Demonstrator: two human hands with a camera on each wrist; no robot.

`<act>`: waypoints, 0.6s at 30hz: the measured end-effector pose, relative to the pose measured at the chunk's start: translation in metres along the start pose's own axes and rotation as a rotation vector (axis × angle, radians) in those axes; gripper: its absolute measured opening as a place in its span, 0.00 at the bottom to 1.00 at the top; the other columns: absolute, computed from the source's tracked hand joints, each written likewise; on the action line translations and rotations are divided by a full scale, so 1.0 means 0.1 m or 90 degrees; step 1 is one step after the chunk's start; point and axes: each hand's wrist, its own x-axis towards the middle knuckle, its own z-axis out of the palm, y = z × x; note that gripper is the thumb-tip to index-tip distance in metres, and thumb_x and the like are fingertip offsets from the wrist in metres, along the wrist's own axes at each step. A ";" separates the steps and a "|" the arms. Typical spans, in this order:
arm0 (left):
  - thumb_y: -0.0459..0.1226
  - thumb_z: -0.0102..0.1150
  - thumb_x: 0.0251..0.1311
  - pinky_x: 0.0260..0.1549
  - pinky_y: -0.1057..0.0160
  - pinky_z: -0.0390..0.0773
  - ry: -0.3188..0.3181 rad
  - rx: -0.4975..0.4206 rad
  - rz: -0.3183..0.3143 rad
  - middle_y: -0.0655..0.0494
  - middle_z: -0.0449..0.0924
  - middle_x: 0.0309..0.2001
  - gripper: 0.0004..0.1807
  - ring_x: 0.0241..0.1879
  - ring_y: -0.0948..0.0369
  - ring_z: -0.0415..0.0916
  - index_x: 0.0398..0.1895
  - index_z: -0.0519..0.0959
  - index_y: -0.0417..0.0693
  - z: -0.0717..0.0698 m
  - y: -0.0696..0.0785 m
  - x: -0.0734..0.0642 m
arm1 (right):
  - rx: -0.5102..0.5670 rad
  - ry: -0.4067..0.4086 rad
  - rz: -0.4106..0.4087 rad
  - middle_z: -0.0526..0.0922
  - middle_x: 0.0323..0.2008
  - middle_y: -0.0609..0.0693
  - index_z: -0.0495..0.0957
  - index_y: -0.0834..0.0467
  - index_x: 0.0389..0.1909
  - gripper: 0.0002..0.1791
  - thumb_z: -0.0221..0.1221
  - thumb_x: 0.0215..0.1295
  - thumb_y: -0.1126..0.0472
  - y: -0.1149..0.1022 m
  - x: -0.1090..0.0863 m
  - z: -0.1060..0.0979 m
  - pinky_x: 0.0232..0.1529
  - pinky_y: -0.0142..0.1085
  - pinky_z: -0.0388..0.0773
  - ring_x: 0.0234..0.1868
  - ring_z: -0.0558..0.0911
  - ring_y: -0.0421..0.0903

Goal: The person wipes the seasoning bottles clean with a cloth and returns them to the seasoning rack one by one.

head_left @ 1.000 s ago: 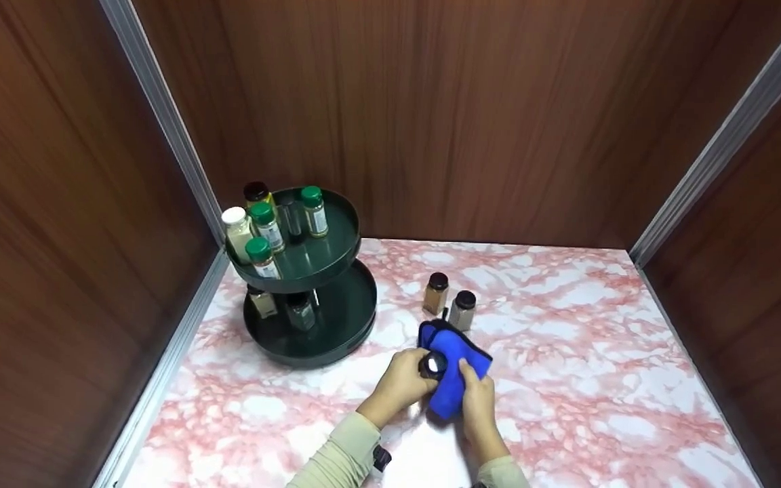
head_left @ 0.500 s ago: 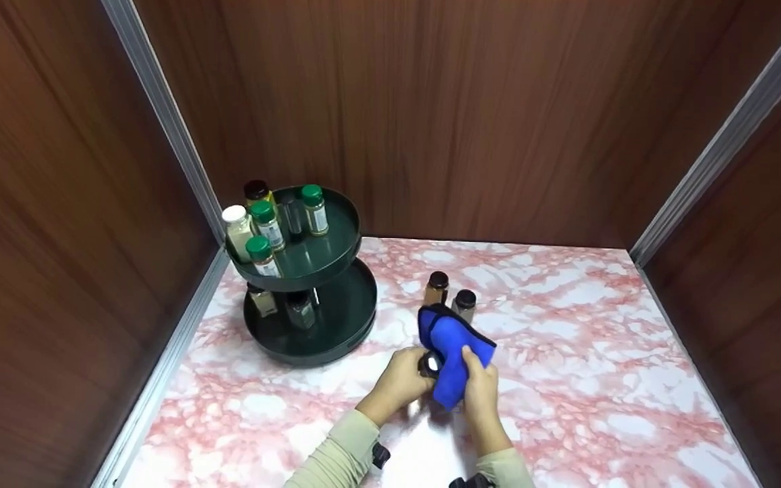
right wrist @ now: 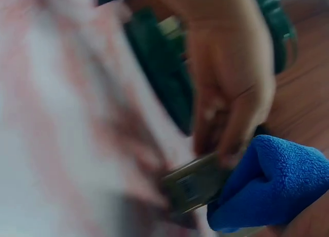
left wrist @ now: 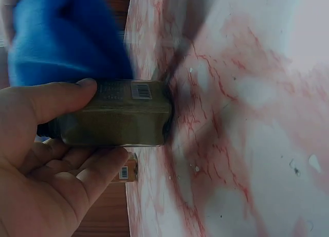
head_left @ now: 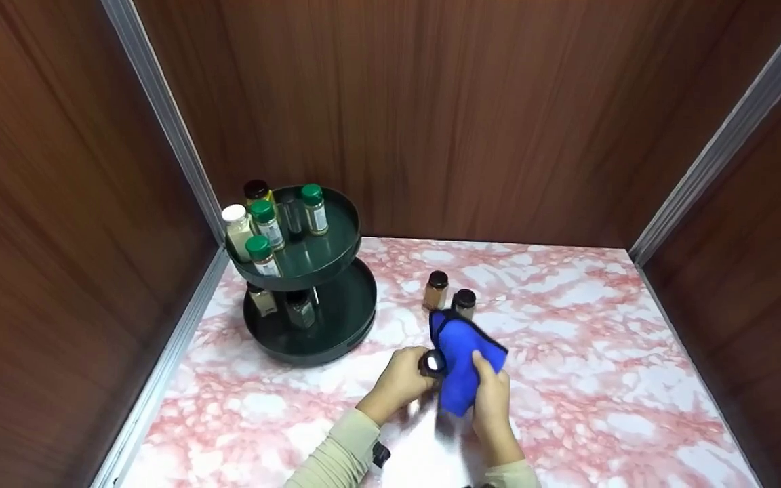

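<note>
Dark-green round two-tier stand [head_left: 346, 301]: left of my hands, jars on both tiers.
Left hand [head_left: 401, 375]: gripping the dark-capped, clear square-sided jar [left wrist: 115, 113], thumb and fingers on opposite sides.
Held jar: cap uppermost, base close to the pink-and-white marbled tabletop [head_left: 567, 379]; touching or not, I can't tell. I'd expect it stiff, fairly light, slick-walled, breakable if glass; best held by opposite flat faces near the cap.
Blue black-edged cloth [head_left: 462, 359]: beside the jar; probably soft, almost weightless, unbreakable; I'd bunch it mid-fold.
Right hand [head_left: 492, 400]: pinching the cloth, thumb on top.
</note>
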 end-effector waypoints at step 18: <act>0.32 0.76 0.42 0.39 0.64 0.78 0.005 0.008 -0.012 0.54 0.86 0.36 0.20 0.35 0.64 0.76 0.42 0.85 0.40 0.00 0.00 -0.03 | -0.123 -0.015 0.000 0.88 0.30 0.51 0.83 0.68 0.42 0.17 0.58 0.74 0.55 0.42 0.15 -0.02 0.36 0.34 0.83 0.31 0.85 0.42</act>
